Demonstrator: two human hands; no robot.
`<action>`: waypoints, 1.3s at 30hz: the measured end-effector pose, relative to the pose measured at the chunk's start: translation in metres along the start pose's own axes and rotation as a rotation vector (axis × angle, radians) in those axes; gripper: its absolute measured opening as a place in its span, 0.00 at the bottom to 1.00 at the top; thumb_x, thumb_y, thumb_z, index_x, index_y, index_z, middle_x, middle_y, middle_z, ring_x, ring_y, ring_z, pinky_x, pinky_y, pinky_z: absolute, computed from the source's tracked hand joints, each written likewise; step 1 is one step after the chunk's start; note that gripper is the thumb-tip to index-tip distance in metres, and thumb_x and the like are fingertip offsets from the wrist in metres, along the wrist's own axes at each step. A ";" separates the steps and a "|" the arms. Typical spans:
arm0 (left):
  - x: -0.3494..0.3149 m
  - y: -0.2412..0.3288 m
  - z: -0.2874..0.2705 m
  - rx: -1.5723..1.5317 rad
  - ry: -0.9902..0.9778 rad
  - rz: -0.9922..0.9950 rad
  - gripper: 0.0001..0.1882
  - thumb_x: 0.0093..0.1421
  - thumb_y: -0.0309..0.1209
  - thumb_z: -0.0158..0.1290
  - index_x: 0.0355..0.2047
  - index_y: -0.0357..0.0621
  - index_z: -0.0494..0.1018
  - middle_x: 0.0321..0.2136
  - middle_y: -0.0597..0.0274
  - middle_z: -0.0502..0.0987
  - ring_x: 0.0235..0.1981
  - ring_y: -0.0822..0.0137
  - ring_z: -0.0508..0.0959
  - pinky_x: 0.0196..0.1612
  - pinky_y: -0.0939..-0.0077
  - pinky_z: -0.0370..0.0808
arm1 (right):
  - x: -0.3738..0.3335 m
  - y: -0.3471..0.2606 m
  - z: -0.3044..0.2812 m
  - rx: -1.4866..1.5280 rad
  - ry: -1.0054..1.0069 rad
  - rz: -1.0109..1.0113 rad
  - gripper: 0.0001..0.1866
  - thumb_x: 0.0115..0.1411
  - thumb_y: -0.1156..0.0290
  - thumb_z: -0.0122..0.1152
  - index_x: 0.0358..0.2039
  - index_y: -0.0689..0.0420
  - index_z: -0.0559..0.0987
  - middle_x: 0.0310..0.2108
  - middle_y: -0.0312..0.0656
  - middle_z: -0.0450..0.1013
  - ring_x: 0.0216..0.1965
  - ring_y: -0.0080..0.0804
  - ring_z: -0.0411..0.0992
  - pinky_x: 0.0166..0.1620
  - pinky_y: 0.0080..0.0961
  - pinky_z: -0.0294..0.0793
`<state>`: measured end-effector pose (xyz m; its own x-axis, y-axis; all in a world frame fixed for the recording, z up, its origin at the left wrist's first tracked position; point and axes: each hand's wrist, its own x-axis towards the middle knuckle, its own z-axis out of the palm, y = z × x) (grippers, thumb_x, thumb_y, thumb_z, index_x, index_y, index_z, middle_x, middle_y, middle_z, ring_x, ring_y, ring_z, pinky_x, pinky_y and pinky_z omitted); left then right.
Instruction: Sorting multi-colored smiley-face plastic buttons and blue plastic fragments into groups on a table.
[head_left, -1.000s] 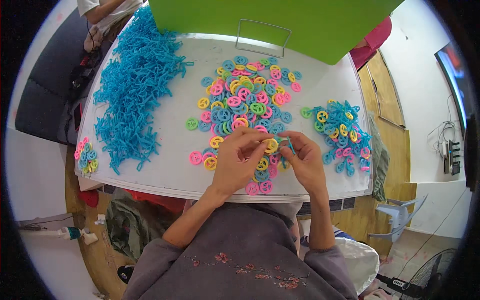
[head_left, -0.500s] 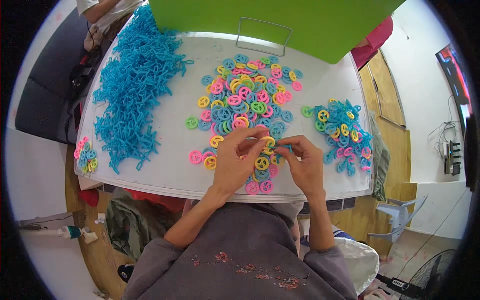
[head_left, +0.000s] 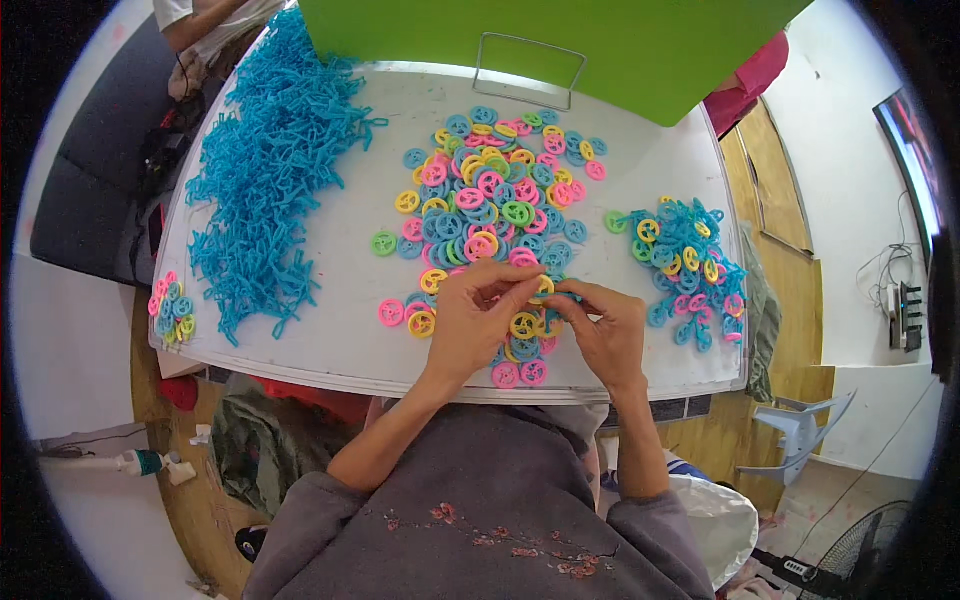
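Observation:
My left hand [head_left: 472,312] pinches a small yellow plastic wheel [head_left: 546,284] between thumb and fingertips. Close beside it, my right hand [head_left: 610,335] is closed on a small blue plastic link [head_left: 571,296], mostly covered by the fingers. The two pieces meet or nearly meet; whether they are joined I cannot make out. Under and beyond both hands spreads a heap of spoked wheels [head_left: 470,199] in pink, yellow, green and blue. To the right lies a pile of wheels with blue links attached [head_left: 683,262].
A large mound of blue links [head_left: 270,180] covers the left of the white table [head_left: 350,310]. A small cluster of wheels [head_left: 173,308] lies at its left edge. The green box [head_left: 560,45] with a wire handle stands at the back. Another person's arm [head_left: 205,22] shows at far left.
My left fingertips have closed in over the yellow wheel, and it has turned to show less of its face. My right fingers have drawn nearer to it with the blue link.

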<state>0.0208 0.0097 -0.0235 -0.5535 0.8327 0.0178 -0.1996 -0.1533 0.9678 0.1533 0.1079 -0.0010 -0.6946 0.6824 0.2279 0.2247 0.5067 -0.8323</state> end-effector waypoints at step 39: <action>0.006 0.009 -0.006 -0.085 0.047 0.011 0.09 0.60 0.19 0.50 0.42 0.33 0.71 0.37 0.57 0.76 0.40 0.68 0.78 0.41 0.77 0.79 | 0.004 -0.007 0.019 -0.025 0.115 -0.100 0.10 0.50 0.83 0.63 0.35 0.63 0.80 0.29 0.43 0.78 0.29 0.26 0.76 0.34 0.20 0.74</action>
<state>0.0106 0.0101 -0.0163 -0.5928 0.8052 0.0143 -0.2602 -0.2083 0.9428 0.1363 0.0970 -0.0039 -0.6318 0.6827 0.3671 0.1763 0.5877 -0.7896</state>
